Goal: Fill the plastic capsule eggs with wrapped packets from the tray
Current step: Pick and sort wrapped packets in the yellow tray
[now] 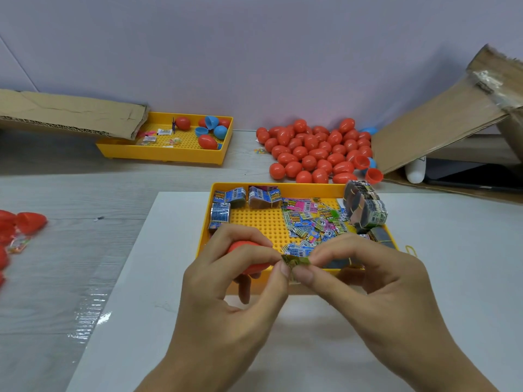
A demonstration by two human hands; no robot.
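Pinching one folded packet [295,261] together, both hands' grips; left hand [226,281] also cups a red egg [249,257].

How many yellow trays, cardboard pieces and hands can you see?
Yellow trays: 2, the near tray and the far tray
Cardboard pieces: 2, left cardboard and right cardboard
Hands: 2, left hand and right hand
Total: 6

Both hands pinch a small green folded packet [295,261] over the yellow perforated plastic tray [256,219]. The left hand [226,292] also cups a red plastic egg half [249,257].
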